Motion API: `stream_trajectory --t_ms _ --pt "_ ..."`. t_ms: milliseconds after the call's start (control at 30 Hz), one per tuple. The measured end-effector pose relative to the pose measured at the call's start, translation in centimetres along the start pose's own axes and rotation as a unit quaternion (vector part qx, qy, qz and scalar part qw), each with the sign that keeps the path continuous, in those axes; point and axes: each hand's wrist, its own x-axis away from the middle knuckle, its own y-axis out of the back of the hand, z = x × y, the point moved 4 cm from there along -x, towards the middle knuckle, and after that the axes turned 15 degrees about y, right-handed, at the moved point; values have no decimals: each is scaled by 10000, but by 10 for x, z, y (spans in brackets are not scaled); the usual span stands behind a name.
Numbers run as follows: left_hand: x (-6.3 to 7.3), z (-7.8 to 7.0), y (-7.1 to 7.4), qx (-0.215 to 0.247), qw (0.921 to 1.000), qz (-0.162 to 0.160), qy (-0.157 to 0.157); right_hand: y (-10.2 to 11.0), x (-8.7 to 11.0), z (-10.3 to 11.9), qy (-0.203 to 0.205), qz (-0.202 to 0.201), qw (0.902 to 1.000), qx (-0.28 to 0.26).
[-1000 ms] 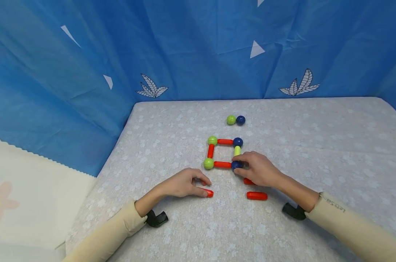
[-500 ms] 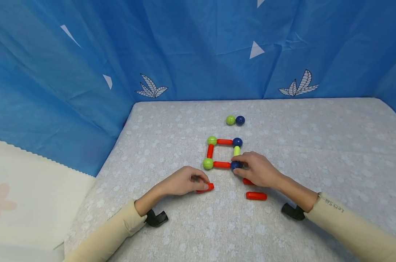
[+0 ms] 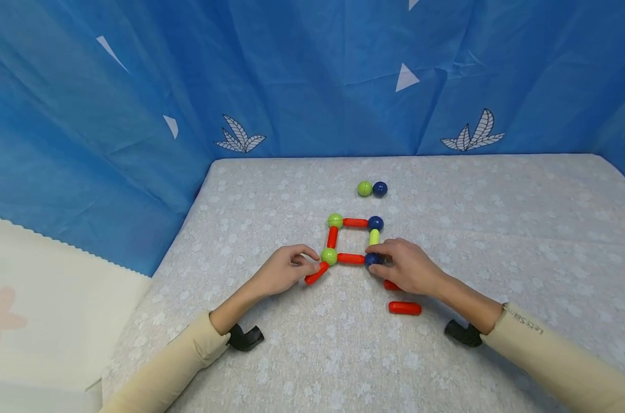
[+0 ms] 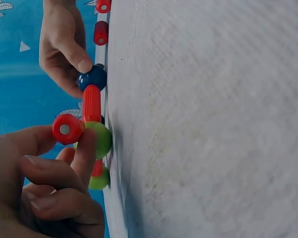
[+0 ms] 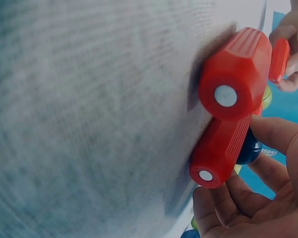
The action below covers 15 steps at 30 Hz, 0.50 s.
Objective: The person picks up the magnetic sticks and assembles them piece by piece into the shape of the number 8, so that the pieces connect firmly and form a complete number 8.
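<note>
My left hand (image 3: 285, 268) pinches a red magnetic rod (image 3: 316, 273) between thumb and finger, its far end right at the near-left green ball (image 3: 329, 256). That ball is one corner of a square of rods and balls lying on the table. At the near-right corner, my right hand (image 3: 406, 265) pinches the blue ball (image 3: 372, 260) with thumb and fingers. A yellow-green rod (image 3: 375, 237) runs from there to the far blue ball (image 3: 376, 223); red rods form the other sides. In the left wrist view, the held rod (image 4: 68, 129) shows its metal end.
Two loose red rods lie by my right hand: one (image 3: 405, 308) nearer me, the other (image 5: 216, 153) partly under the hand in the head view. Beyond the square sit a loose green ball (image 3: 364, 188) and blue ball (image 3: 380, 189). A blue curtain (image 3: 312, 80) hangs behind the table.
My left hand has lifted the red rod from the table and carried it forward to the near-left green ball, turning it slantwise. My right hand has stayed on the blue ball.
</note>
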Motion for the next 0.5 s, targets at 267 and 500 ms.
stream_trajectory --t_ms 267,500 --pt "0 -1 -2 101 9999 -6 76 1 0 2 58 -28 10000 68" --pt "1 0 -6 144 9998 121 62 -1 0 1 31 -45 10000 63"
